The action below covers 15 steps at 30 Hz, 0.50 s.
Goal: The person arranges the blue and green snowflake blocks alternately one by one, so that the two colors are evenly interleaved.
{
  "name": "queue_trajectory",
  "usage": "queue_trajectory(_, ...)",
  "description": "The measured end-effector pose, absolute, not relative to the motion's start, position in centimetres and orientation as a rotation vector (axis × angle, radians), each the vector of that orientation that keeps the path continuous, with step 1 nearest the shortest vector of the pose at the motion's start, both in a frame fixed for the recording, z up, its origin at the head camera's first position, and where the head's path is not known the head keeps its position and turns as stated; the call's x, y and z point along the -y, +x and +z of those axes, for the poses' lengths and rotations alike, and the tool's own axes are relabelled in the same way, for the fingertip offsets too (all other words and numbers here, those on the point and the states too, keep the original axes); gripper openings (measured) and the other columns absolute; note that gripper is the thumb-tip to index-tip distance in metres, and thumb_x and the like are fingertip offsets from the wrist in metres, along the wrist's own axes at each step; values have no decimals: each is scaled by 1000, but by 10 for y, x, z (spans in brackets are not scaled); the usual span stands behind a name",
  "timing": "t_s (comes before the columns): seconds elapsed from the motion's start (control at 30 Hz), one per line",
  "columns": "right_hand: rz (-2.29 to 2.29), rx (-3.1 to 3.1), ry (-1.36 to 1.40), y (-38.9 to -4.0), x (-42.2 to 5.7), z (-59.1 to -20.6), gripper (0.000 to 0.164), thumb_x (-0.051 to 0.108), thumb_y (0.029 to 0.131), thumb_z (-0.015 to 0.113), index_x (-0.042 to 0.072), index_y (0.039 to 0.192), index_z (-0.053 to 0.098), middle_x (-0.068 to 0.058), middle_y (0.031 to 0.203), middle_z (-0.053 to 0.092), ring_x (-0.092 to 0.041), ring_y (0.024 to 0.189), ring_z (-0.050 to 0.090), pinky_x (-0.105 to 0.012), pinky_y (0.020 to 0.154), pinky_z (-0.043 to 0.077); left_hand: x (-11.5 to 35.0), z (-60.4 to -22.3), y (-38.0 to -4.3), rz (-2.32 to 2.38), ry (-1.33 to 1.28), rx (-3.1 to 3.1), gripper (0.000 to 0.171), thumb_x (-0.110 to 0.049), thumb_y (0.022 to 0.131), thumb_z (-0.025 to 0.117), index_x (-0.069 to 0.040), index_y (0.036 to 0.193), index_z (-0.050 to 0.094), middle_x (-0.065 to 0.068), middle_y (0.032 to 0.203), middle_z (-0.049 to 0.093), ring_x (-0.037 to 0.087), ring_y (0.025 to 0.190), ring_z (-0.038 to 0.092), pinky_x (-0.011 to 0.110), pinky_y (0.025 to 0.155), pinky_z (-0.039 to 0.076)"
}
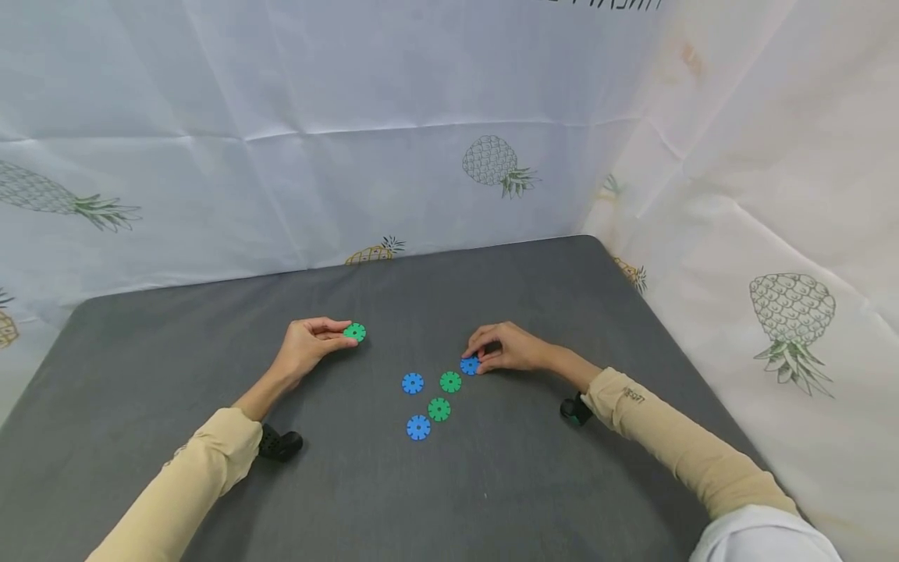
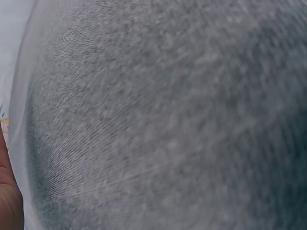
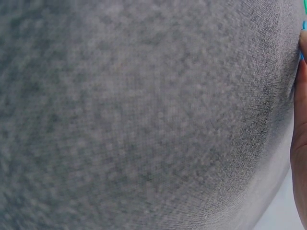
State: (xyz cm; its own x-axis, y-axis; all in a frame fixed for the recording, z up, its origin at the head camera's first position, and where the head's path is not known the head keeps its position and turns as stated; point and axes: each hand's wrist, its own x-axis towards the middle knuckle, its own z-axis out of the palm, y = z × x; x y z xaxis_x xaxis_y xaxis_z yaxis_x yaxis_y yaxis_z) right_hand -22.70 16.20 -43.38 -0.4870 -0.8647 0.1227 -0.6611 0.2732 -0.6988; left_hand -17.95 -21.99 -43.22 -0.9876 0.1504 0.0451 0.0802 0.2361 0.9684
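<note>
In the head view, the left hand (image 1: 311, 343) pinches a green notched disc (image 1: 356, 332) between thumb and fingers, left of the other discs. Only a sliver of that hand shows at the left edge of the left wrist view. The right hand (image 1: 511, 347), fingers bent, pinches a blue notched disc (image 1: 469, 366) at the grey table. Close by lie a green disc (image 1: 451, 382), a second green disc (image 1: 438, 409), a blue disc (image 1: 413, 383) and another blue disc (image 1: 418, 428), all flat and apart from the hands.
A grey cloth-covered table (image 1: 351, 499) spreads under both arms. White curtains (image 1: 281, 187) printed with pineapples hang along its back and right side. Black wrist devices sit below the left cuff (image 1: 281, 445) and the right cuff (image 1: 576, 410).
</note>
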Motion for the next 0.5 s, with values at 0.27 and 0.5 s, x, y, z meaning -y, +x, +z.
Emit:
queue_trajectory(0.27, -1038, -2256, -1366, -226, -162, -431, 31, 12, 83, 75, 2, 112, 71, -9, 111, 63, -13, 86, 59, -26, 75, 53, 217, -434, -184, 1915, 174, -2425, 38, -6, 81, 77, 12, 112, 64, 22, 121, 62, 0, 86, 67, 21, 75, 53)
queue_trajectory(0.5, -1007, -2276, -1350, -225, -160, -432, 32, 8, 82, 75, -2, 112, 70, -15, 112, 63, -24, 86, 61, -35, 75, 54, 225, -436, -190, 1920, 141, -2422, 41, -7, 82, 76, 12, 116, 63, 23, 125, 59, -1, 88, 66, 21, 77, 53)
